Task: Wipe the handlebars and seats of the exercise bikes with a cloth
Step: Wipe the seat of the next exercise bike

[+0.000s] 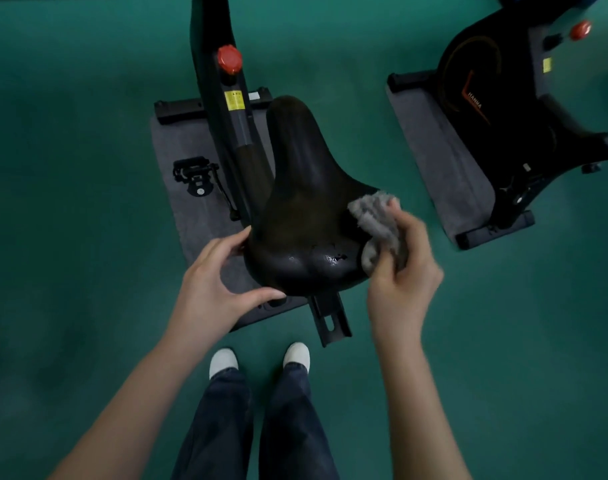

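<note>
left hand (216,271) grips seat (302,188) left edge | right hand (403,275) clutches cloth (375,220) at right edge

1. We find the seat (302,202) in the middle, its nose pointing away from the shoes (223,362) behind it.
2. We see the left hand (219,271) gripping its rear left edge, and the right hand (403,282) holding the cloth (378,223) against its right side.
3. Left of the seat, the pedal (195,174) hangs above the mat (171,150).
4. Ahead, we see the knob (229,59) on the frame.
5. Well to the right, a second bike (475,81) stands on its own mat (434,150).
</note>
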Tool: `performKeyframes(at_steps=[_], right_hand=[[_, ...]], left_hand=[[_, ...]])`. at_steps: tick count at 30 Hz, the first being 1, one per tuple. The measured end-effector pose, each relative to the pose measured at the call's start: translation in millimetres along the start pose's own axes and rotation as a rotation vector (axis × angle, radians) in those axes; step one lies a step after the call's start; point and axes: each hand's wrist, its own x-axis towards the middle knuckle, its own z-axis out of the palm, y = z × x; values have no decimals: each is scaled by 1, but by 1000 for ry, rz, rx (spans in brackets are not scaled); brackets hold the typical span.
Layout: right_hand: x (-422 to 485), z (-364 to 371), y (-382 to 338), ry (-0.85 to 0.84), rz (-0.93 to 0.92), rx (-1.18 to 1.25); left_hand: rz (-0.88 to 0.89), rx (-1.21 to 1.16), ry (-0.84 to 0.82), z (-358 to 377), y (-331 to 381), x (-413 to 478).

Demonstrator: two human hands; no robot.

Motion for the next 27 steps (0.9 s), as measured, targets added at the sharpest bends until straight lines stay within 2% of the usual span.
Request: performKeyframes(at_steps=[6, 8, 10, 12, 14, 17, 23, 27], right_hand=[[-64, 33, -45, -49, -156, 126], [-61, 31, -56, -61, -117, 216], [-40, 21, -52, 12, -52, 252], [-8, 7, -35, 109, -16, 184], [15, -1, -21, 130, 47, 100], [6, 4, -22, 50, 125, 18], [-41, 13, -46, -75, 8, 66], [-20, 6, -50, -113, -47, 57]], left_hand=[[16, -20, 27, 1, -1, 0], [10, -22, 32, 1, -1, -1], [5, -22, 21, 1, -2, -1], [-8, -41, 8, 2, -3, -1], [-14, -58, 12, 4, -6, -2], [-13, -87, 23, 5, -7, -2], [-16, -92, 17, 5, -7, -1], [-37, -85, -2, 5, -7, -1]])
